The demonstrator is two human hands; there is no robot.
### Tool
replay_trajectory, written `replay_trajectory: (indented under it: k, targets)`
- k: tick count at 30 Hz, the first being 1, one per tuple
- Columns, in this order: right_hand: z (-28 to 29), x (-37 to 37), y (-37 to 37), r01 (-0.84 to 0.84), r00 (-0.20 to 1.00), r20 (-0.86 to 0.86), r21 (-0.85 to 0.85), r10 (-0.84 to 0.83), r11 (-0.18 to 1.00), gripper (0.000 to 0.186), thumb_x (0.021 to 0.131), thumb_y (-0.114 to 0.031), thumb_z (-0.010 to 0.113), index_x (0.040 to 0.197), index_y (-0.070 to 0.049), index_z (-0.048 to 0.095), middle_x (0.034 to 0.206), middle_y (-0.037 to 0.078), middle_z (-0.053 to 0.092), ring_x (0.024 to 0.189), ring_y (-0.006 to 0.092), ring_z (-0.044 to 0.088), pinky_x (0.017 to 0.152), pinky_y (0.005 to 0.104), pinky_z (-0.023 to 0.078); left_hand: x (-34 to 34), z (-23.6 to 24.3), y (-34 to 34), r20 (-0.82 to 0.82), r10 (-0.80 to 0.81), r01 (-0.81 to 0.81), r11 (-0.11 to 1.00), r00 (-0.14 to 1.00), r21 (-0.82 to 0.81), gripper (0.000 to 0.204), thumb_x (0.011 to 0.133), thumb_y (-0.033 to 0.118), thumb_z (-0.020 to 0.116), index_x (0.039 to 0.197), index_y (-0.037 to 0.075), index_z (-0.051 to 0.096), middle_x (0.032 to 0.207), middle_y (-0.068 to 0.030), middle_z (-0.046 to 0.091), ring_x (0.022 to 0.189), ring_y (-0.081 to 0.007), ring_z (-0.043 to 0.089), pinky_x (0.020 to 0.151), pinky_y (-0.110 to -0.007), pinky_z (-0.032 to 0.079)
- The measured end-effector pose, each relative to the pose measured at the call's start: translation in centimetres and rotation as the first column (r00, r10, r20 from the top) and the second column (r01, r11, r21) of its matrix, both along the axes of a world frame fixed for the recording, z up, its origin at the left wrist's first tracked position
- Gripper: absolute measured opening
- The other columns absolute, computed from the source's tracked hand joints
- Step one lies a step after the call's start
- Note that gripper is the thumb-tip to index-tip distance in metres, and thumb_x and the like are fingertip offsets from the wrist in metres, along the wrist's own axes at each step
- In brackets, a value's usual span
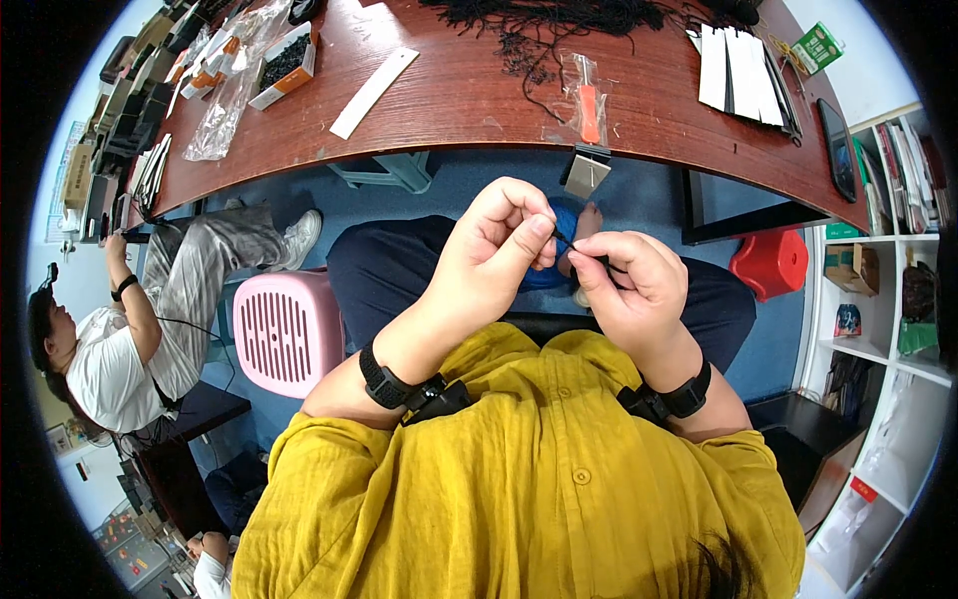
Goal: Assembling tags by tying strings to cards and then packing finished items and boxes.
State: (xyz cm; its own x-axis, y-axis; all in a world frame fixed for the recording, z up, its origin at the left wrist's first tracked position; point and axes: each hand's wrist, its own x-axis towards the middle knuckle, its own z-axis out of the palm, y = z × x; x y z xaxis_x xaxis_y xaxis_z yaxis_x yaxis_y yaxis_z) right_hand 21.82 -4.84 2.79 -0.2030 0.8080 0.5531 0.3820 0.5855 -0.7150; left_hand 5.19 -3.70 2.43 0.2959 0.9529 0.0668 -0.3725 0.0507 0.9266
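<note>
My left hand [499, 245] is raised over my lap, its thumb and forefinger pinched together on a thin black cord [563, 239]. Close beside it, the fingertips of my right hand [639, 285] pinch the same cord from the other side. Only a short dark piece shows in the gap between the two hands; the rest is hidden by my fingers. Both hands are in front of the table's near edge, apart from the tabletop.
A red-brown table [449, 115] bears tangled black cords [559, 15], an orange-handled tool [589, 112], a white strip [374, 93], white cards [736, 75] and a box of small black parts [284, 68]. A pink stool [287, 334] and a seated person [125, 349] are at left, a red stool [770, 265] at right.
</note>
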Motion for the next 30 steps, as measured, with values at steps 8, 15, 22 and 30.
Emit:
replay_trajectory:
  k: [8,15,22,30]
  targets:
    - [0.4,-0.2,-0.4,0.081,0.99,-0.095,-0.202,-0.102,0.976,0.01,0.073,-0.004,0.071,0.081,-0.004,0.065,0.065,0.003,0.06,0.049,0.0089,0.051,0.045,0.0226,0.038,-0.1,-0.9,0.3,0.247,-0.075,0.105,0.989,0.966,-0.109,0.008,0.092,0.013,0.053,0.094,0.006,0.05,0.084,-0.0018,0.054,0.07,-0.0076,0.052,0.066,-0.021,0.044]
    - [-0.4,-0.5,-0.1,-0.043,0.95,-0.303,-0.367,-0.075,0.929,0.007,0.077,-0.002,0.068,0.083,-0.002,0.065,0.065,0.001,0.059,0.051,0.0024,0.046,0.045,0.0183,0.035,-0.1,-0.6,0.3,0.43,-0.064,0.18,0.955,0.9,-0.236,0.02,0.088,0.018,0.06,0.102,0.005,0.053,0.078,-0.0013,0.053,0.069,-0.009,0.05,0.064,-0.022,0.042]
    - [-0.4,0.0,-0.4,0.004,0.967,-0.239,-0.351,-0.093,0.937,0.005,0.078,-0.004,0.067,0.083,-0.003,0.065,0.065,0.004,0.061,0.053,0.0071,0.053,0.047,0.0213,0.04,-0.9,0.0,0.5,-0.085,-0.08,0.067,0.986,0.993,-0.152,0.011,0.083,0.005,0.064,0.093,0.002,0.061,0.081,-0.0025,0.062,0.071,-0.0087,0.059,0.066,-0.02,0.049]
    - [-0.2,0.9,0.3,0.054,0.994,0.096,-0.117,-0.043,0.992,0.003,0.076,-0.006,0.065,0.079,-0.007,0.066,0.063,0.008,0.061,0.054,0.0212,0.058,0.051,0.0299,0.044,-1.7,1.0,0.5,-0.718,0.221,0.132,0.907,0.66,0.4,0.008,0.075,0.001,0.065,0.079,0.001,0.059,0.075,-0.0007,0.058,0.066,-0.0071,0.057,0.057,-0.023,0.048]
